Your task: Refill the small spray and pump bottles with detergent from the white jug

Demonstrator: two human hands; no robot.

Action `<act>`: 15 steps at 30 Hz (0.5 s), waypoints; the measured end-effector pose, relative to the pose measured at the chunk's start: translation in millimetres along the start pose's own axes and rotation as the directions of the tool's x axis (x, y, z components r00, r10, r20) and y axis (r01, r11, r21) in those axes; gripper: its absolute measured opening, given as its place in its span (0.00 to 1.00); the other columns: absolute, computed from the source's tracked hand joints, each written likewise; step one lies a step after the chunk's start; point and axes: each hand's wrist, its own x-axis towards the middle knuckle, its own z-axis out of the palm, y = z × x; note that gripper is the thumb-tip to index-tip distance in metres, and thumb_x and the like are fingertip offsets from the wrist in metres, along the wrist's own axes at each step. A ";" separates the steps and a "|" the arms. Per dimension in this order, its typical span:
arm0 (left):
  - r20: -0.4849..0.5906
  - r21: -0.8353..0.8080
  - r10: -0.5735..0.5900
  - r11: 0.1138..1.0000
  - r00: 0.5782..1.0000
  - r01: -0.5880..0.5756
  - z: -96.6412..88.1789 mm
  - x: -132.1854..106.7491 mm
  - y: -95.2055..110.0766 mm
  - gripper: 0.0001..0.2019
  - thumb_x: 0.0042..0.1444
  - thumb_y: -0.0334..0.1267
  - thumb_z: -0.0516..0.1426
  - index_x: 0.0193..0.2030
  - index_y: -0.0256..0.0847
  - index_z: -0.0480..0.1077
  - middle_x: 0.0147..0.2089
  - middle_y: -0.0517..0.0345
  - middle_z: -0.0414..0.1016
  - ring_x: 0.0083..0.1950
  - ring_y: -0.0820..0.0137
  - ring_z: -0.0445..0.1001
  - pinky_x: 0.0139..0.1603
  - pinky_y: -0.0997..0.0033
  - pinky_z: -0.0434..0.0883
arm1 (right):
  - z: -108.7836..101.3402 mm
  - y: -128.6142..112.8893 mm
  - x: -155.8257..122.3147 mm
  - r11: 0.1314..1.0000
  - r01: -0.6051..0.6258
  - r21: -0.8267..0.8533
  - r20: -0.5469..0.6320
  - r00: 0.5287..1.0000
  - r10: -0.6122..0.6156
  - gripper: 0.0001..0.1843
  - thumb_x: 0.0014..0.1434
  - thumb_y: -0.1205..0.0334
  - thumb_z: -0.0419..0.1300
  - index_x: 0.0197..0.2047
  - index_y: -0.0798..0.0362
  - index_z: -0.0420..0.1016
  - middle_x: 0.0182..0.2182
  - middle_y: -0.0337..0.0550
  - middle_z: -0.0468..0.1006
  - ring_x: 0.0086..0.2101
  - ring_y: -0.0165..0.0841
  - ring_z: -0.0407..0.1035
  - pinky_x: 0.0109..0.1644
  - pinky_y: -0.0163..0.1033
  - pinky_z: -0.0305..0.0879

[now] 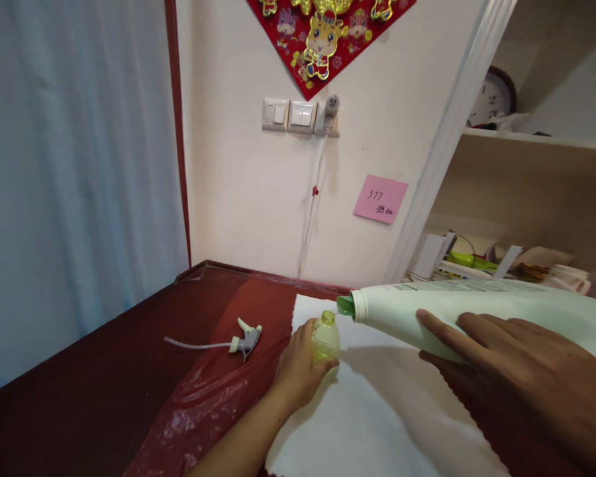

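My left hand [302,364] is wrapped round a small yellow-green see-through spray bottle [326,338] without its top, standing on a white sheet. My right hand [496,351] grips a large pale green bottle [442,308], tipped nearly level. Its green spout [346,306] points left, just above and to the right of the small bottle's mouth, apart from it. A thin clear trickle seems to show at the spout. To the left lies a grey and white trigger spray head [247,340] with a thin clear tube [193,344].
The white sheet [377,411] lies on a dark red table [144,338] with clear red plastic film. A blue-grey curtain [79,165] hangs at left. Shelves [541,139] with a clock [494,99] and small items stand at right. A plugged cord [310,218] runs down the wall.
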 end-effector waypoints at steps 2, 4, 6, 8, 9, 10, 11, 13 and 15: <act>-0.001 0.001 -0.001 1.000 1.000 0.001 0.3 0.6 -0.6 0.38 0.53 0.44 0.61 0.70 0.43 0.57 0.71 0.46 0.65 0.70 0.53 0.64 0.67 0.56 0.61 | -1.2 0.1 1.7 1.000 0.001 -0.003 -0.012 1.000 -0.001 0.19 0.72 0.67 0.42 0.57 0.56 0.70 0.28 0.42 0.75 0.24 0.38 0.71 0.32 0.45 0.62; -0.001 0.001 -0.002 1.000 1.000 0.002 0.3 1.0 -1.2 0.39 0.53 0.43 0.61 0.71 0.42 0.56 0.72 0.46 0.65 0.70 0.53 0.63 0.67 0.56 0.61 | -2.7 0.2 3.8 1.000 0.006 -0.006 -0.023 1.000 -0.006 0.19 0.72 0.68 0.42 0.57 0.56 0.70 0.27 0.42 0.75 0.24 0.38 0.71 0.32 0.45 0.61; -0.002 0.001 0.002 1.000 1.000 -0.002 -0.1 1.1 -1.5 0.38 0.53 0.43 0.61 0.71 0.42 0.56 0.72 0.46 0.64 0.70 0.54 0.63 0.68 0.57 0.61 | -4.4 0.2 5.6 1.000 0.021 -0.011 -0.027 0.999 -0.021 0.19 0.72 0.68 0.43 0.57 0.57 0.69 0.27 0.42 0.75 0.24 0.38 0.71 0.32 0.45 0.62; -0.005 0.002 0.007 1.000 1.000 -0.007 -0.5 0.9 -1.6 0.38 0.53 0.42 0.61 0.70 0.42 0.56 0.72 0.46 0.64 0.71 0.54 0.63 0.68 0.57 0.60 | -5.8 0.0 6.8 1.000 0.023 -0.019 -0.024 0.999 -0.023 0.18 0.71 0.69 0.43 0.56 0.57 0.69 0.27 0.42 0.76 0.24 0.39 0.72 0.31 0.45 0.63; -0.007 0.001 0.008 1.000 1.000 -0.008 -0.5 0.7 -1.7 0.38 0.53 0.42 0.61 0.70 0.42 0.57 0.72 0.46 0.64 0.71 0.54 0.63 0.68 0.58 0.60 | -6.3 -0.2 7.2 1.000 0.018 -0.019 -0.021 1.000 -0.019 0.18 0.71 0.69 0.42 0.56 0.57 0.69 0.27 0.42 0.76 0.24 0.39 0.72 0.31 0.45 0.64; -0.008 0.000 0.008 1.000 1.000 -0.008 -0.5 0.5 -1.9 0.38 0.53 0.42 0.62 0.70 0.42 0.57 0.72 0.46 0.64 0.71 0.54 0.63 0.68 0.58 0.61 | -6.7 -0.4 7.5 1.000 0.015 -0.015 -0.020 1.000 -0.015 0.18 0.71 0.69 0.42 0.56 0.56 0.69 0.27 0.42 0.77 0.24 0.39 0.72 0.30 0.45 0.64; -0.008 -0.001 0.008 1.000 1.000 -0.008 -0.3 0.3 -2.1 0.38 0.53 0.42 0.62 0.70 0.42 0.57 0.72 0.46 0.64 0.71 0.54 0.63 0.68 0.58 0.61 | -6.9 -0.6 7.8 1.000 0.010 -0.012 -0.019 1.000 -0.010 0.19 0.71 0.69 0.42 0.56 0.56 0.69 0.27 0.42 0.77 0.24 0.39 0.72 0.30 0.45 0.65; -0.008 -0.003 0.010 1.000 1.000 -0.010 0.2 0.0 -2.5 0.38 0.53 0.42 0.62 0.70 0.42 0.57 0.72 0.46 0.64 0.71 0.54 0.63 0.68 0.58 0.61 | -7.2 -1.1 8.4 1.000 0.011 -0.008 -0.018 1.000 -0.011 0.19 0.71 0.69 0.41 0.56 0.56 0.69 0.26 0.42 0.76 0.23 0.39 0.72 0.29 0.45 0.65; -0.010 -0.003 0.010 1.000 1.000 -0.011 0.9 0.1 -2.7 0.38 0.53 0.41 0.62 0.70 0.42 0.57 0.72 0.46 0.64 0.71 0.54 0.63 0.68 0.58 0.60 | -7.3 -1.4 9.2 1.000 0.023 -0.013 -0.016 1.000 -0.023 0.18 0.71 0.69 0.41 0.55 0.56 0.69 0.26 0.42 0.75 0.22 0.38 0.72 0.28 0.45 0.65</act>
